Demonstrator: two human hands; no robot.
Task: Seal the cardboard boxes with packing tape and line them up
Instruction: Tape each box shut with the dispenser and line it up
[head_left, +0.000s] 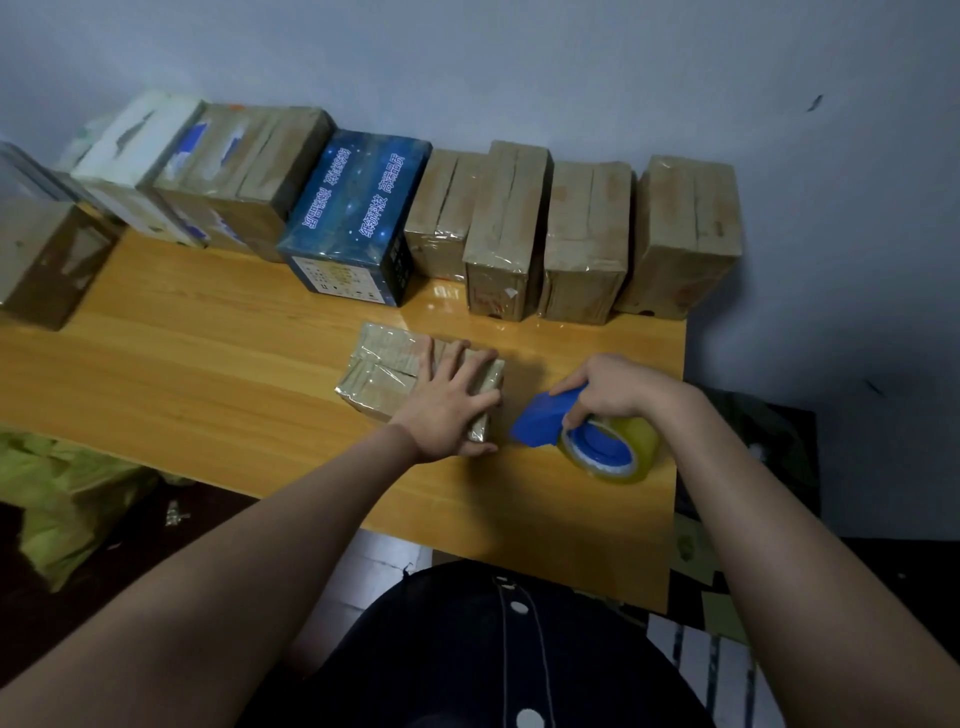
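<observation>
- Nearest the body, two bare forearms reach out over the wooden table (208, 364), the left toward the middle and the right along the right side.
- Right hand (608, 387): its fingers are curled round the blue tape dispenser (545, 418), gripping it. The yellowish tape roll (618, 447) hangs on the near-right side, and the dispenser's flat blue nose points left.
- Left hand (447, 410): it lies flat with straight, spread fingers and presses down on the right half of the small cardboard box (384, 371). The thumb runs along the box's near-right edge, and nothing is clasped.
- The small cardboard box sits on the table just left of the dispenser, with a narrow strip of bare wood between them. Its long axis runs left to right, with the right end slightly nearer. Glossy tape already shows across its top.
- The left hand is on the box, so it is placed to steady or shift it. I judge that another strip would start at the right end and be pulled leftward along the long axis.
- Farther off, the row of boxes (582, 234) stands along the far edge against the wall (519, 62). Among them is a blue printed box (353, 213), left of the hands, with four taped brown boxes to its right.
</observation>
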